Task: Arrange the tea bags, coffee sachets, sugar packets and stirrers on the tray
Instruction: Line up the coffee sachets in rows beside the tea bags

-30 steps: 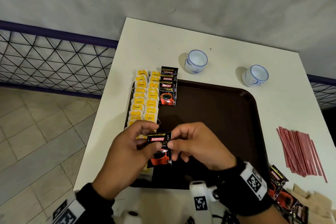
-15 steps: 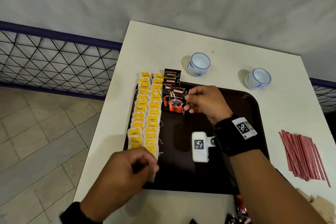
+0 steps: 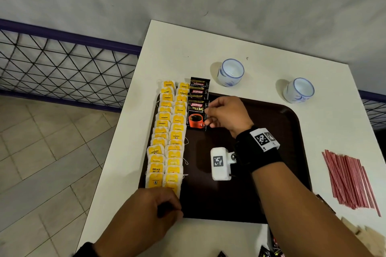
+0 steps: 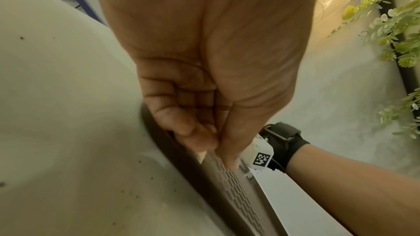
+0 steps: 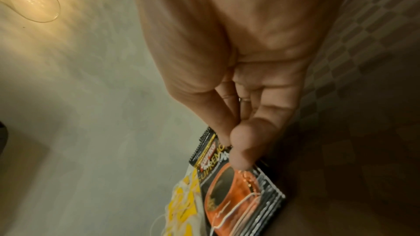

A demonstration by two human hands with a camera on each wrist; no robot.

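Your right hand (image 3: 226,115) pinches the top coffee sachet (image 3: 196,115) at the tray's (image 3: 288,123) far-left corner.
Your left hand (image 3: 146,213), fingers curled, pinches the tray's near-left rim beside the tea bags (image 3: 167,137).

A café-like corner: white table (image 3: 240,44), tea cups (image 3: 230,72), railing (image 3: 62,62), tiled floor (image 3: 41,162).

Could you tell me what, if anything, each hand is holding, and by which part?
The right hand pinches the front coffee sachet by its right edge; the left hand grips the tray's near-left rim.

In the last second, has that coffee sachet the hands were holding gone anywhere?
Yes. The coffee sachet went from the tray's near edge up to its far left corner, beside the tea bags, and the right hand pinches it there.
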